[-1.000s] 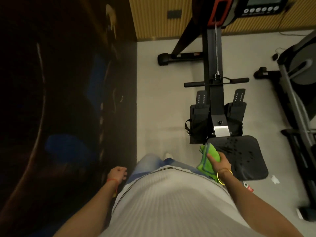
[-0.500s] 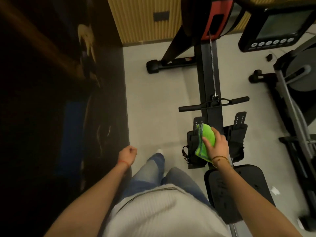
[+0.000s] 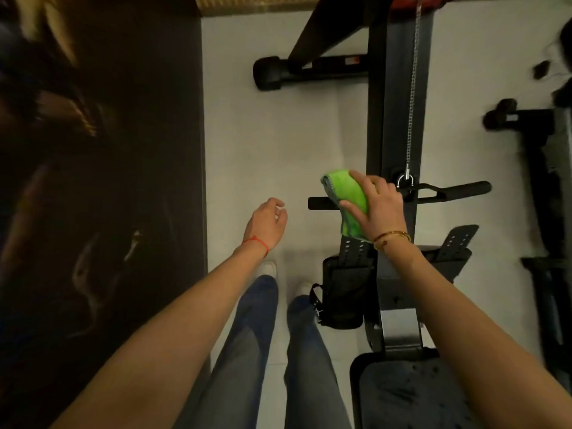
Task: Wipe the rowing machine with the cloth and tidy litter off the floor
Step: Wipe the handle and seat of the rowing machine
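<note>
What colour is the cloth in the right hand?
Bright green cloth with a grey-blue stitched edge, shown in the head view.

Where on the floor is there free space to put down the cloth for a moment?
Bare pale floor lies between the dark wall panel and the black rowing machine rail, ahead of the white shoes. Crowded: around the black footrests and handle bar, where the right hand holds the green cloth.

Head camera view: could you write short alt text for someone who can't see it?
A person's right hand presses a green cloth onto a rowing machine's pull handle. The left hand hangs open over pale floor.
</note>
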A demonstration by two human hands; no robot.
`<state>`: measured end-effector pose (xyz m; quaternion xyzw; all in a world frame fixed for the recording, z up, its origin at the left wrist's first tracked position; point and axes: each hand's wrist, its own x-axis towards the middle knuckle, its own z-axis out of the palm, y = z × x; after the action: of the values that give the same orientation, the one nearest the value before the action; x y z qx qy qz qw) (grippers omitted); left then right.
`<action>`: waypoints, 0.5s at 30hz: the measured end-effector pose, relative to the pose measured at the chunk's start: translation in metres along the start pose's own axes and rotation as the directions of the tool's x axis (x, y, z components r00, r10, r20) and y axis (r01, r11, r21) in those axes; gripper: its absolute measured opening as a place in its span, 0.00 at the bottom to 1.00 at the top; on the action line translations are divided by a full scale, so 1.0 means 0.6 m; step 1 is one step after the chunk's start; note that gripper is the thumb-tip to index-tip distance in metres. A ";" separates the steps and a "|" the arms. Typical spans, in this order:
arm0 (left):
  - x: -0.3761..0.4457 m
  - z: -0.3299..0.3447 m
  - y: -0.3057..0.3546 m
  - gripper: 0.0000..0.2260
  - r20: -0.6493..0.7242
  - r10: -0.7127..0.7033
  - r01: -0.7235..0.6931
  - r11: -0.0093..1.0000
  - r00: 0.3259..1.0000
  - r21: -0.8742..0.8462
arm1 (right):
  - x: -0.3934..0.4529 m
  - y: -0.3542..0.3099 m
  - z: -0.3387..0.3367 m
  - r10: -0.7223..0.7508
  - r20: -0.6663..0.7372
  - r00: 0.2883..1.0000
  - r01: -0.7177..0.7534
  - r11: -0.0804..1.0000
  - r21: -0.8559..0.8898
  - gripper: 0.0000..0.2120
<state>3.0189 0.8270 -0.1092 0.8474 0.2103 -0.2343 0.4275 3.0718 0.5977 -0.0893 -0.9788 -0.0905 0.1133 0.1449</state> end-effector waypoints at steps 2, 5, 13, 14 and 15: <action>0.039 0.046 -0.008 0.14 -0.006 -0.036 0.035 0.998 0.999 -0.052 | 0.034 0.017 0.034 -0.094 0.010 0.995 0.095 0.995 -0.027 0.33; 0.085 0.109 -0.014 0.16 0.011 -0.084 0.085 0.985 0.996 -0.148 | 0.066 0.043 0.079 -0.206 0.039 0.978 0.208 0.976 -0.060 0.33; 0.135 0.172 -0.023 0.10 0.001 -0.006 0.006 0.952 1.000 -0.307 | 0.099 0.076 0.126 -0.461 0.095 0.882 0.467 0.837 -0.284 0.29; 0.136 0.174 -0.026 0.10 0.001 0.005 -0.004 0.944 1.000 -0.329 | 0.100 0.078 0.127 -0.474 0.113 0.873 0.485 0.821 -0.303 0.28; 0.136 0.174 -0.027 0.10 0.004 0.006 -0.004 0.935 1.000 -0.354 | 0.101 0.082 0.126 -0.489 0.128 0.863 0.502 0.804 -0.319 0.27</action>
<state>3.0528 0.7625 -0.2212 0.7567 0.2459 -0.1938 0.5739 3.1180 0.5843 -0.1867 -0.9285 -0.3639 0.0734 -0.0043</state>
